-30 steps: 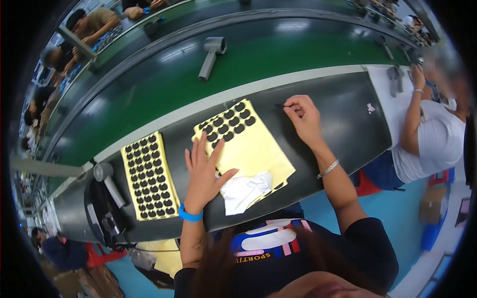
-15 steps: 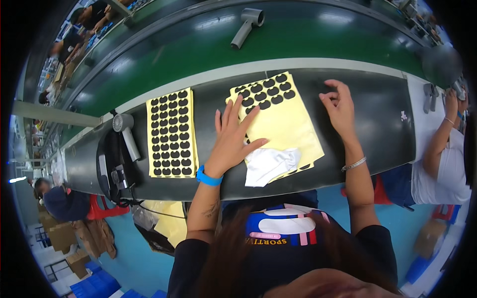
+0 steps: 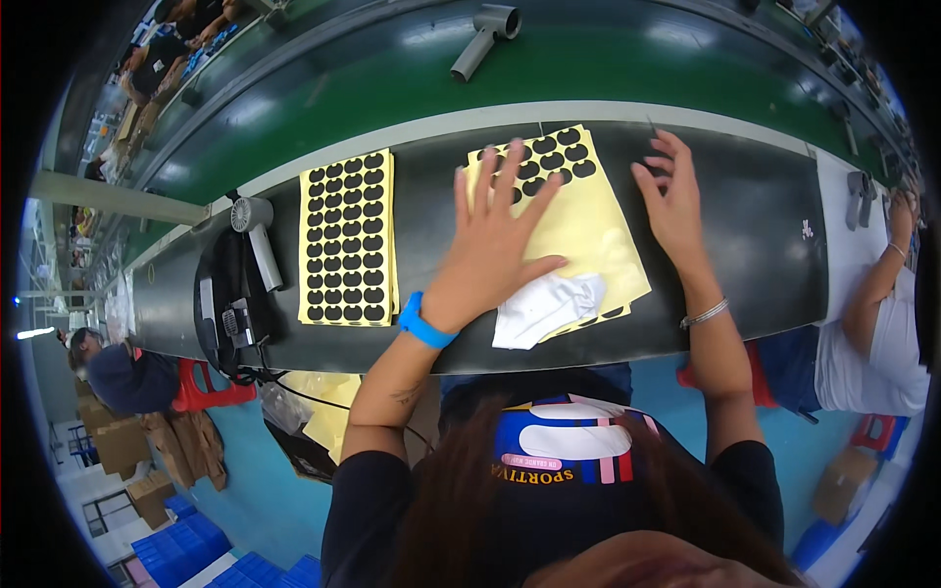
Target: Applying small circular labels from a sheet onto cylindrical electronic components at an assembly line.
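My left hand (image 3: 495, 235) is over a yellow sticker sheet (image 3: 598, 230), fingers spread and holding nothing. Black rounded stickers (image 3: 554, 160) fill the sheet's far end; the rest of its visible surface is bare yellow. A crumpled white cloth or paper (image 3: 549, 309) lies on the near edge, beside my left thumb. Just right of the sheet, my right hand (image 3: 671, 196) is raised with curled fingers. A thin dark tip shows beyond its fingertips; what it belongs to is too small to name.
Left of my hands lies a stack of yellow sheets (image 3: 348, 235) full of black stickers. Further left are a grey handheld fan (image 3: 257, 240) and a black bag (image 3: 208, 294). A grey fan housing (image 3: 482, 44) rests on the green conveyor belt (image 3: 392, 83). A co-worker's arm (image 3: 877, 284) is at right.
My left hand has moved right and away from me over the sheet, its fingers covering more stickers. My right hand stays beside the sheet, and a thin dark tip now shows at its fingers.
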Demonstrator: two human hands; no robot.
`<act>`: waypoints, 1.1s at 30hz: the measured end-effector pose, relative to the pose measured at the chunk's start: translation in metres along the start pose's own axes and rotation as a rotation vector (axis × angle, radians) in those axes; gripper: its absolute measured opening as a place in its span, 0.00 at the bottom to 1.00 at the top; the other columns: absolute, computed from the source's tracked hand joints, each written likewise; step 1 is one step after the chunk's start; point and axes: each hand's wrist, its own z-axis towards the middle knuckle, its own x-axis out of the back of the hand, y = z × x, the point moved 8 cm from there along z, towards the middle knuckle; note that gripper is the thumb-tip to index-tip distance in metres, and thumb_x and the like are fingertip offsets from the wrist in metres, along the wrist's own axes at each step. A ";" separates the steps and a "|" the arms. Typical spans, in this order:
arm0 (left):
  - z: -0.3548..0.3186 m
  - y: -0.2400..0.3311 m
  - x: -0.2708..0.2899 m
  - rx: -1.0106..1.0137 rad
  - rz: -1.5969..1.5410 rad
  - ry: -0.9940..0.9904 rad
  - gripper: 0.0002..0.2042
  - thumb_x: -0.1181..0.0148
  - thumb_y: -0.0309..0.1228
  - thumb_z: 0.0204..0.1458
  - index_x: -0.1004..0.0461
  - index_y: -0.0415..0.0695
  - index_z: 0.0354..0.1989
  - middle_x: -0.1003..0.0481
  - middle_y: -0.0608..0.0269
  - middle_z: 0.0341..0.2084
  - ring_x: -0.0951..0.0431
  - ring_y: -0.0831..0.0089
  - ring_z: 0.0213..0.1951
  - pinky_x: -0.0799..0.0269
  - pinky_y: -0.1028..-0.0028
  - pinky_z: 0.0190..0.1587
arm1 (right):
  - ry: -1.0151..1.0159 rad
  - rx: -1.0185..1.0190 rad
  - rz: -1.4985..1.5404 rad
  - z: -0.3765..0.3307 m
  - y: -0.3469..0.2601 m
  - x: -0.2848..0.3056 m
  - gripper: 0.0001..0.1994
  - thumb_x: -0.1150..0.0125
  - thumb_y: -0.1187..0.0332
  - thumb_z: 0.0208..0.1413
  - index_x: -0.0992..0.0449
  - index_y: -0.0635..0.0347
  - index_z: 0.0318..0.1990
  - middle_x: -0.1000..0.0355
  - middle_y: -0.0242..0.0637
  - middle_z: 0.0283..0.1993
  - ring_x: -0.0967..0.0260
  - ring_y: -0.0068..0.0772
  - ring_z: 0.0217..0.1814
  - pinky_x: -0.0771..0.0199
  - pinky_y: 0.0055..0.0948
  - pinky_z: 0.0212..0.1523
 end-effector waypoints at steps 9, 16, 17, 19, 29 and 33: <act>0.024 0.044 -0.053 -0.103 -0.023 0.013 0.40 0.44 0.62 0.44 0.43 0.59 0.66 0.61 0.43 0.68 0.68 0.39 0.69 0.74 0.39 0.63 | -0.544 -0.234 0.772 -0.005 -0.049 -0.066 0.29 0.67 0.50 0.67 0.54 0.59 0.67 0.41 0.53 0.64 0.42 0.43 0.66 0.42 0.42 0.63; 0.020 0.045 -0.054 -0.157 -0.097 0.069 0.37 0.38 0.50 0.44 0.43 0.65 0.65 0.55 0.54 0.69 0.61 0.52 0.70 0.68 0.39 0.64 | -0.669 -0.320 1.135 -0.016 -0.036 -0.071 0.29 0.63 0.58 0.64 0.58 0.61 0.69 0.45 0.60 0.64 0.41 0.50 0.65 0.42 0.45 0.64; 0.019 0.045 -0.055 -0.153 -0.109 0.061 0.37 0.38 0.50 0.44 0.43 0.65 0.65 0.55 0.54 0.69 0.61 0.52 0.70 0.68 0.39 0.64 | -0.665 -0.334 1.132 -0.016 -0.035 -0.070 0.29 0.63 0.58 0.64 0.58 0.61 0.69 0.45 0.60 0.64 0.41 0.50 0.65 0.42 0.45 0.64; 0.019 0.044 -0.060 -0.143 -0.076 0.006 0.36 0.38 0.49 0.45 0.43 0.65 0.66 0.54 0.55 0.69 0.61 0.52 0.70 0.65 0.38 0.63 | -0.634 -0.352 0.989 -0.014 -0.028 -0.068 0.29 0.61 0.63 0.62 0.56 0.63 0.68 0.40 0.60 0.61 0.37 0.51 0.62 0.40 0.44 0.63; 0.020 0.049 -0.057 -0.242 -0.182 0.005 0.31 0.37 0.42 0.44 0.36 0.55 0.61 0.44 0.56 0.64 0.50 0.61 0.68 0.57 0.48 0.66 | -0.572 -0.263 0.774 -0.008 -0.029 -0.053 0.29 0.54 0.72 0.60 0.55 0.68 0.67 0.28 0.56 0.49 0.29 0.44 0.54 0.33 0.35 0.58; 0.021 0.052 -0.050 -0.271 -0.194 0.065 0.26 0.38 0.35 0.45 0.32 0.50 0.57 0.39 0.55 0.61 0.45 0.61 0.66 0.52 0.52 0.66 | -0.602 -0.162 0.860 -0.006 -0.031 -0.052 0.29 0.52 0.75 0.60 0.54 0.68 0.67 0.27 0.55 0.48 0.28 0.42 0.54 0.32 0.34 0.57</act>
